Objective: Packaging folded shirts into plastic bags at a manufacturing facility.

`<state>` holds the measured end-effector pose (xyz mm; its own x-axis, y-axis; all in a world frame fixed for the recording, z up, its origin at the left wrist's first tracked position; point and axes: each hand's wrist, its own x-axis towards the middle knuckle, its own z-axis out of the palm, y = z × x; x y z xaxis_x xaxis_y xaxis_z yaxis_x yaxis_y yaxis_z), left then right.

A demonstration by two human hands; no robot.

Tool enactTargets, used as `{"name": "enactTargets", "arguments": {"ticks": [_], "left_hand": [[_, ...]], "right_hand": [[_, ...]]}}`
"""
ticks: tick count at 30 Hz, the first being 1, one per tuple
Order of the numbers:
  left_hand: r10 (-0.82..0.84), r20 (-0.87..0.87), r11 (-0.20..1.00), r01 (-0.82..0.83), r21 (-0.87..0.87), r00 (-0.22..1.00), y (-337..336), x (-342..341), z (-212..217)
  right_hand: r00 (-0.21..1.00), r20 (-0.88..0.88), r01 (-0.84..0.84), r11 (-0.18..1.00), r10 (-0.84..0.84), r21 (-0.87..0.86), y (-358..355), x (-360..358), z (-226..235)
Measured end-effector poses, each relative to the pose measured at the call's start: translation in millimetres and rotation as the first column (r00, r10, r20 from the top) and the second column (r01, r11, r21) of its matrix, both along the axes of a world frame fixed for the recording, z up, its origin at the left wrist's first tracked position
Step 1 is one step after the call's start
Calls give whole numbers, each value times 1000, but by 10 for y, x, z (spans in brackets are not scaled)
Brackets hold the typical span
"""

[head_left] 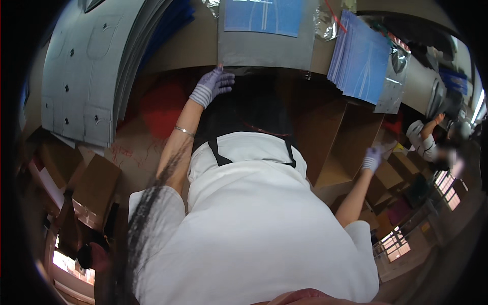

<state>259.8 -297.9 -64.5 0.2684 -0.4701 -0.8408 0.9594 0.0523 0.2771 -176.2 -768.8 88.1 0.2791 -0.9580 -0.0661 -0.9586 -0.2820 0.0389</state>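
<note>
My left hand [212, 86], in a pale purple knit glove with a striped cuff, is at the table's near edge. Its fingers are stretched and apart, and the thumb tip reaches the lower left corner of a grey sheet [264, 53]. On that sheet lies a blue printed sheet [262, 18]. Out to the right, my right hand [372, 158] wears the same kind of glove and hangs low beside cardboard boxes. Motion and small size blur its fingers; I see nothing clearly held in it.
A thick stack of grey shirt-printed panels [79, 76] overhangs the table at left. Fanned blue sheets [360, 58] lie at right, with a clear-wrapped grey piece [391, 84] beside them. An open cardboard box [351, 142] stands below. Another person [427, 140] works at far right.
</note>
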Motion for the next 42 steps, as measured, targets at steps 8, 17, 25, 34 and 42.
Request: {"name": "enactTargets", "arguments": {"ticks": [8, 17, 25, 34, 42], "left_hand": [[411, -189, 829, -452, -328, 892, -198, 23, 131], [676, 60, 665, -573, -479, 735, -194, 686, 228], [435, -132, 422, -332, -844, 891, -214, 743, -74], [375, 208, 860, -255, -443, 904, 22, 656, -230], [382, 243, 904, -305, -300, 891, -25, 717, -177]], "right_hand": [[745, 611, -664, 213, 268, 717, 2489, 2895, -685], [719, 297, -294, 113, -628, 949, 1453, 3957, -1138], [816, 529, -491, 764, 234, 419, 1432, 4581, -901], [737, 637, -521, 789, 225, 325, 584, 2530, 1763], [958, 30, -267, 847, 286, 459, -2292, 1517, 2535]]}}
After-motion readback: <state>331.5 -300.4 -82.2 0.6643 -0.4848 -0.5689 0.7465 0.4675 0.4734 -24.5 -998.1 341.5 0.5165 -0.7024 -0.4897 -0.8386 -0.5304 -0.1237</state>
